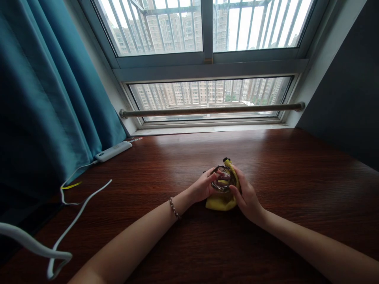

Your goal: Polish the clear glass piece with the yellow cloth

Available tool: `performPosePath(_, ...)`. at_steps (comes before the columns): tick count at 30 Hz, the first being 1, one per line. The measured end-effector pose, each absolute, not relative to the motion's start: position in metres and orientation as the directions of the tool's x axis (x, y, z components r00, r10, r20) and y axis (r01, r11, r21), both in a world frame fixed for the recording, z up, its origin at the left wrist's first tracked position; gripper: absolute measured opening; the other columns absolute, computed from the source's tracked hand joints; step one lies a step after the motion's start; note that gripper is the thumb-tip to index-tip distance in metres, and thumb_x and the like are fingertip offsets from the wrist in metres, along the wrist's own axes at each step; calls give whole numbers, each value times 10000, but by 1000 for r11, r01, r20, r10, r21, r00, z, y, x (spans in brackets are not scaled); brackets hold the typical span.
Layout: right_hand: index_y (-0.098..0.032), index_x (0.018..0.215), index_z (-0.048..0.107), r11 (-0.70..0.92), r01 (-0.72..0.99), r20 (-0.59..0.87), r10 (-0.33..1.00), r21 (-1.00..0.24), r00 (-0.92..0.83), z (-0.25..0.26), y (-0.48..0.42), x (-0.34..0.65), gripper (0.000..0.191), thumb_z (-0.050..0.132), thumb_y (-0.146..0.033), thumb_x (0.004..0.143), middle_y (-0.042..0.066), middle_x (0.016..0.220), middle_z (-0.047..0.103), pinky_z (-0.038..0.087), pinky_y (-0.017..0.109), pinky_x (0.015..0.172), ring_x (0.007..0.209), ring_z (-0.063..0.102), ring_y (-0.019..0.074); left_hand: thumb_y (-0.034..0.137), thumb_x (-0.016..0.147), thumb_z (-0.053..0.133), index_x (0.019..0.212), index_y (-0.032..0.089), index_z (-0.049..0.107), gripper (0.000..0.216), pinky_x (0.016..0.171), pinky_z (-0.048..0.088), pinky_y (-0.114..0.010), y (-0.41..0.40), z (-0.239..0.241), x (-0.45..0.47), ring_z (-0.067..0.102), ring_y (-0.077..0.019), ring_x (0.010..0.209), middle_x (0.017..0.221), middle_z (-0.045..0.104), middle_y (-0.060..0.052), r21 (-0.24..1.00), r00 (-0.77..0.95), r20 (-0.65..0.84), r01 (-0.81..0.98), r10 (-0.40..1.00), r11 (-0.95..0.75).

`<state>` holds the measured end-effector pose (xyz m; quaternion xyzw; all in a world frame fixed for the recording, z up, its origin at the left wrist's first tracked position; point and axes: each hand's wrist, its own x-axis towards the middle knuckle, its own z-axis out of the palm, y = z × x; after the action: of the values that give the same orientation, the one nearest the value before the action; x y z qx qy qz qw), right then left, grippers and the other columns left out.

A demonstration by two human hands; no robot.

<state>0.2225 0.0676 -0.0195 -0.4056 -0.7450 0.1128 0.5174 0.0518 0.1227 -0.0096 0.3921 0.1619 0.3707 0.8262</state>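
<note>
Head view, looking down over a dark wooden desk (pixel 281 185) pushed up against a window. Both hands are together in the middle of the desk, a bit toward the far edge, wrapped around the same small object. It's a clear glass bangle (pixel 223 179), or at least a see-through ring of some kind, sitting on top of a yellow cloth pouch (pixel 220 202) that lies flat on the wood. The left hand (pixel 203 186) has its fingertips curled on the left side of the ring, and the right hand (pixel 248 197) pinches the right side, with its thumb low on the rim and its fingers over the pouch's top edge. A small dark tip pokes out of the pouch at the far end, too small to make out properly. The left wrist wears a beaded bracelet (pixel 174 208).

Over at the far left corner of the desk there's a white power strip (pixel 113 151), with its white cable (pixel 71 225) looping along the left edge toward the near corner. A teal curtain (pixel 44 98) hangs down that whole left side. Behind the desk a metal rail (pixel 211 110) runs across the lower window pane, with apartment blocks visible outside.
</note>
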Motion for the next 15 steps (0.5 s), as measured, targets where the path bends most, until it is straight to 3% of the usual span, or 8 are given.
performPosePath(3,-207,1393,314,559,477,634,773,-679,-2,-22,72,225,490,435,-290,925,126,1352,467,384,463,1037,1234,463,250,170,634,812,1109,150,581,529,931,426,-394,122,-8,50,574,-262,1064,1130,616,-138,764,707,14,-463,707,449)
performPosePath(5,-200,1380,341,545,474,628,778,-691,22,-22,73,226,482,445,-299,920,126,1338,484,390,462,1030,1219,478,256,94,646,782,1165,147,559,567,969,394,-376,122,-9,50,561,-254,1096,1154,612,-142,767,703,18,-466,711,441)
performPosePath(10,-215,1390,334,597,466,675,738,-653,1,-18,69,225,521,493,-249,895,107,1396,430,341,454,1074,1280,415,243,136,700,751,1076,128,594,407,819,490,-326,123,-11,50,622,-228,963,1088,642,-132,770,664,43,-498,747,399)
performPosePath(15,-225,1418,289,625,449,685,728,-639,-39,-16,66,224,562,492,-228,894,100,1445,362,298,469,1099,1328,348,238,199,752,717,1123,164,542,412,868,476,-457,124,-11,49,593,-287,1035,1151,612,-149,757,630,80,-542,772,364)
